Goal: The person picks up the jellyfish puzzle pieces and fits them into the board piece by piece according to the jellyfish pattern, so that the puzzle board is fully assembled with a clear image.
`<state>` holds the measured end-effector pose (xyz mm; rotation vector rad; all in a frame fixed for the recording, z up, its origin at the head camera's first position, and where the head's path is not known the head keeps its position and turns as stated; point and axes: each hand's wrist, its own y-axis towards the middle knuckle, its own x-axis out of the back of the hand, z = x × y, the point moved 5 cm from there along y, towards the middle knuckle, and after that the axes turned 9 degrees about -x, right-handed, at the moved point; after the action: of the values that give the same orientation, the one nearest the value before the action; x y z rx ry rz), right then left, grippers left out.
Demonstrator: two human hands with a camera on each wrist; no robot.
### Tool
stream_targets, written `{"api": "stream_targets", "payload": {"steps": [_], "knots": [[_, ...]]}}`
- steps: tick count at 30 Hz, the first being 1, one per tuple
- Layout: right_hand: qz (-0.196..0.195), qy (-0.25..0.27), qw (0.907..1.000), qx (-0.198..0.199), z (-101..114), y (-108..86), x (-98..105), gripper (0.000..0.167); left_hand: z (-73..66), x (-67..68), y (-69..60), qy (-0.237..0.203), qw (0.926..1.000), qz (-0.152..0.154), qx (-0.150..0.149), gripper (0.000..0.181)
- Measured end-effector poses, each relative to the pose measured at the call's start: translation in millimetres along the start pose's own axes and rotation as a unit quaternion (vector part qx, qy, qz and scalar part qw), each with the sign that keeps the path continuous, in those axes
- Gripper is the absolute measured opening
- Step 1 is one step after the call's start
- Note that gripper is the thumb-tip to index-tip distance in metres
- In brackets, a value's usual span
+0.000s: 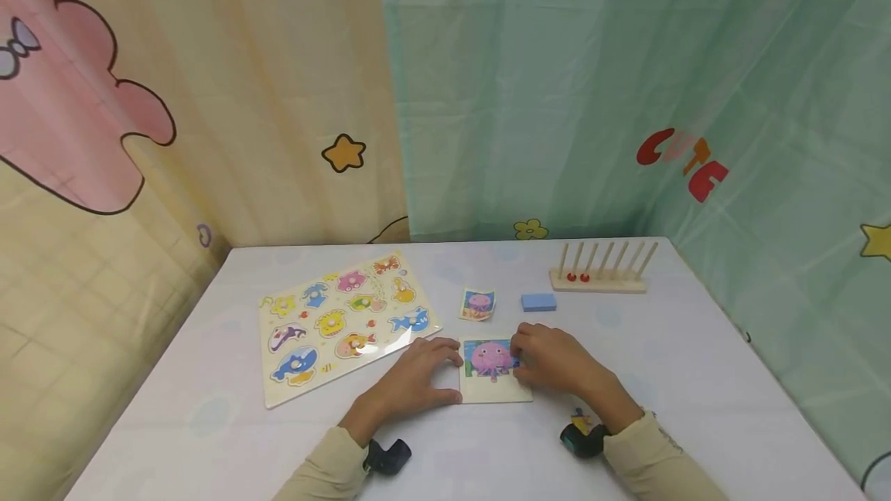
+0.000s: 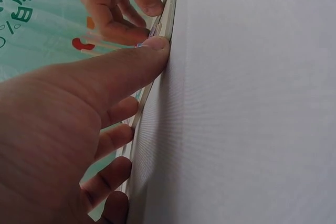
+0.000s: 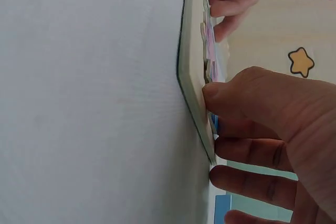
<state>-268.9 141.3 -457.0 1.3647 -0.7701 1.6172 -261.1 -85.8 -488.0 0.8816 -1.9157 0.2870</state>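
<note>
A small pale board (image 1: pixel 496 390) lies on the table, with a pink octopus picture (image 1: pixel 490 357) across its upper part. My left hand (image 1: pixel 412 379) holds the board's left edge, thumb low and fingers higher; in the left wrist view its thumb (image 2: pixel 153 46) rests on the rim. At the picture's right side, my right hand (image 1: pixel 554 362) pinches a bluish picture piece (image 3: pixel 214 120) between thumb and fingers, as the right wrist view shows. Its fingertips cover part of the picture.
Left of the hands lies a large sea-animal puzzle board (image 1: pixel 316 362). Behind the small board are an octopus card (image 1: pixel 478 305) and a blue block (image 1: pixel 539 302). A wooden peg rack (image 1: pixel 605 285) with red beads stands at the back right. Curtains surround the table (image 1: pixel 209 346).
</note>
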Motion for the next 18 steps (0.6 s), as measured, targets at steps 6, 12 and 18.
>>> {"api": "stream_targets", "payload": {"steps": [6, 12, 18], "knots": [[-0.005, 0.002, 1.0, -0.007, 1.3, 1.8, -2.3, 0.023, 0.1, 2.0, 0.0, 0.006, 1.0, -0.001, 0.004, 0.046], [0.024, 0.009, 0.9997, 0.0, 2.9, 1.1, -5.0, 0.025, 1.4, -0.1, -0.8, -0.004, 1.0, 0.002, 0.005, 0.045], [0.033, 0.011, 0.9994, -0.001, 3.1, -1.2, -5.5, 0.025, 1.3, -2.1, -0.8, -0.006, 1.0, 0.002, 0.004, 0.045]]}}
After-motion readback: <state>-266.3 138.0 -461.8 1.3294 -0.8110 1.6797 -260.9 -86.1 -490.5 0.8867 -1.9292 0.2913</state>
